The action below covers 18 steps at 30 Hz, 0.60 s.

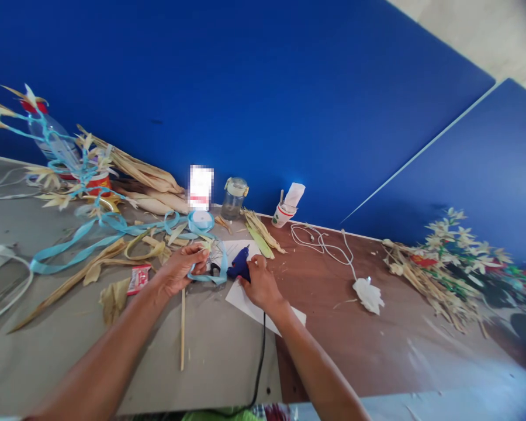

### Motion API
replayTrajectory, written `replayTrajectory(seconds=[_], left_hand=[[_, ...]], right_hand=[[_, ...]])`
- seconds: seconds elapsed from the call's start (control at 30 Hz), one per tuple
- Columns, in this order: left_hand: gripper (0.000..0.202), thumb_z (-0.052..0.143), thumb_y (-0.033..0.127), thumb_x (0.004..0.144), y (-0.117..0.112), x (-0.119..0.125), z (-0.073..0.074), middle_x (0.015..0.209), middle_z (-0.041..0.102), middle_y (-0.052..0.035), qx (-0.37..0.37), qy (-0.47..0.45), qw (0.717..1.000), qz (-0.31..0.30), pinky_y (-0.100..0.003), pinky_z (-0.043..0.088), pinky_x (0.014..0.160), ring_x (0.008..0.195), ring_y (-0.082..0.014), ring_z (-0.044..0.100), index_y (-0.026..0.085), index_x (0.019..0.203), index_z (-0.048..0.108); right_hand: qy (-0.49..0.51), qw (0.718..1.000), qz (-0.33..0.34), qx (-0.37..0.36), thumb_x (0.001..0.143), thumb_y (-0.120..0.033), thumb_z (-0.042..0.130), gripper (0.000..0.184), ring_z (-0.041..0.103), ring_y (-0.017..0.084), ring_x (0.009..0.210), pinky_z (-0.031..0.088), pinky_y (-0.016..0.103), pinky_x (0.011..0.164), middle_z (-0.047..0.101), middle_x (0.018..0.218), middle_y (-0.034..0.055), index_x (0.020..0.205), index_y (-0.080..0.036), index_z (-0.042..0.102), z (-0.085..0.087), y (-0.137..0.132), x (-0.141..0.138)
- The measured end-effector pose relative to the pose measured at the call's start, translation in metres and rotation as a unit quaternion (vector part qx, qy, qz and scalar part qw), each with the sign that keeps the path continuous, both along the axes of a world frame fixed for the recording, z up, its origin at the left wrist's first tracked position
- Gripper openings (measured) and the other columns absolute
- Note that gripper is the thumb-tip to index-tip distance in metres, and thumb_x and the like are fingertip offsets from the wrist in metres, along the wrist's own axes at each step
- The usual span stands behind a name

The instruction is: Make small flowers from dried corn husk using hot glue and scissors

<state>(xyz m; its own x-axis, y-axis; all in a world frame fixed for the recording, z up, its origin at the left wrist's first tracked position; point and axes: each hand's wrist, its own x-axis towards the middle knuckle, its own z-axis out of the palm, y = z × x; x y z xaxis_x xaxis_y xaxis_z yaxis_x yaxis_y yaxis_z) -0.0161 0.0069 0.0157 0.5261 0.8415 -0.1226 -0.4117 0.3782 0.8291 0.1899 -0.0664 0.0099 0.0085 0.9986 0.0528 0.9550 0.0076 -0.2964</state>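
My right hand is closed around a blue glue gun whose nozzle points up and left over a white paper sheet; its black cord runs toward me. My left hand pinches a light blue ribbon together with a small dried-husk flower at the fingertips. The ribbon trails left across the table to a spool. A thin wooden stick lies below my left hand.
Dried corn husks and husk flowers in a bottle lie at the back left. A glass jar, a paper cup, a white cable, a white husk flower and a flower bundle stand to the right, before a blue wall.
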Motion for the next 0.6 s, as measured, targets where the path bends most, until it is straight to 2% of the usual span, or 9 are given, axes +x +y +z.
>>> replayTrajectory(seconds=[0.07, 0.13, 0.2, 0.27, 0.37, 0.5, 0.6], left_hand=[[0.03, 0.074, 0.024, 0.064, -0.001, 0.0, 0.0, 0.039, 0.039, 0.0076, -0.001, -0.001, 1.0, 0.001, -0.019, 0.028, 0.041, 0.036, -0.0031, 0.03, 0.015, 0.054, 0.047], [0.03, 0.074, 0.026, 0.064, -0.001, 0.001, 0.001, 0.04, 0.039, 0.0074, -0.001, 0.002, 1.0, 0.0, -0.019, 0.028, 0.041, 0.037, -0.0033, 0.031, 0.015, 0.054, 0.048], [0.032, 0.074, 0.027, 0.064, -0.002, 0.001, 0.001, 0.04, 0.039, 0.0073, 0.001, 0.006, 1.0, 0.001, -0.018, 0.028, 0.04, 0.037, -0.0035, 0.032, 0.015, 0.053, 0.047], [0.032, 0.074, 0.027, 0.064, -0.002, 0.001, 0.0, 0.041, 0.039, 0.0075, 0.0, 0.01, 1.0, 0.004, -0.018, 0.028, 0.04, 0.037, -0.0035, 0.033, 0.015, 0.053, 0.047], [0.028, 0.074, 0.026, 0.063, -0.002, 0.003, -0.002, 0.043, 0.043, 0.0073, -0.009, 0.014, 1.0, 0.01, -0.018, 0.03, 0.04, 0.037, -0.003, 0.035, 0.014, 0.057, 0.05], [0.025, 0.076, 0.024, 0.06, -0.002, 0.004, 0.0, 0.048, 0.047, 0.0069, -0.026, 0.015, 0.999, 0.034, -0.016, 0.031, 0.039, 0.038, -0.0027, 0.037, 0.014, 0.061, 0.053], [0.024, 0.077, 0.023, 0.059, -0.003, 0.005, 0.003, 0.052, 0.051, 0.0061, -0.037, 0.02, 0.997, 0.058, -0.014, 0.034, 0.039, 0.041, -0.0031, 0.043, 0.013, 0.064, 0.055]], right_hand=[[0.0, 1.0, -0.007, -0.008, 0.076, -0.03, 0.061, 0.032, 0.057, 0.028, 0.091, 0.044, 0.044, 0.084, 0.049, 0.117, 0.0164, 0.104, -0.015, 0.058, 0.0, 0.0, 0.001], [0.03, 0.999, -0.015, 0.024, 0.077, -0.03, 0.06, 0.031, 0.056, 0.028, 0.094, 0.044, 0.045, 0.084, 0.051, 0.115, 0.0175, 0.104, -0.015, 0.059, 0.004, 0.0, 0.002], [0.107, 0.99, -0.021, 0.09, 0.08, -0.027, 0.056, 0.029, 0.056, 0.026, 0.094, 0.045, 0.041, 0.083, 0.054, 0.111, 0.0165, 0.105, -0.015, 0.059, 0.011, 0.001, -0.001], [0.226, 0.964, -0.007, 0.14, 0.081, -0.026, 0.053, 0.028, 0.058, 0.02, 0.088, 0.047, 0.034, 0.078, 0.058, 0.104, 0.0125, 0.107, -0.015, 0.058, 0.018, 0.003, -0.008], [0.366, 0.922, 0.037, 0.125, 0.081, -0.026, 0.052, 0.028, 0.06, 0.015, 0.081, 0.049, 0.028, 0.074, 0.062, 0.097, 0.0075, 0.107, -0.017, 0.059, 0.023, 0.009, -0.028], [0.433, 0.894, 0.037, 0.114, 0.079, -0.023, 0.053, 0.03, 0.06, 0.018, 0.092, 0.049, 0.029, 0.078, 0.065, 0.101, 0.0084, 0.108, -0.017, 0.059, 0.018, 0.014, -0.057], [0.471, 0.876, 0.012, 0.105, 0.078, -0.022, 0.054, 0.027, 0.062, 0.017, 0.085, 0.049, 0.029, 0.077, 0.067, 0.094, 0.0077, 0.104, -0.016, 0.06, 0.015, 0.015, -0.071]])
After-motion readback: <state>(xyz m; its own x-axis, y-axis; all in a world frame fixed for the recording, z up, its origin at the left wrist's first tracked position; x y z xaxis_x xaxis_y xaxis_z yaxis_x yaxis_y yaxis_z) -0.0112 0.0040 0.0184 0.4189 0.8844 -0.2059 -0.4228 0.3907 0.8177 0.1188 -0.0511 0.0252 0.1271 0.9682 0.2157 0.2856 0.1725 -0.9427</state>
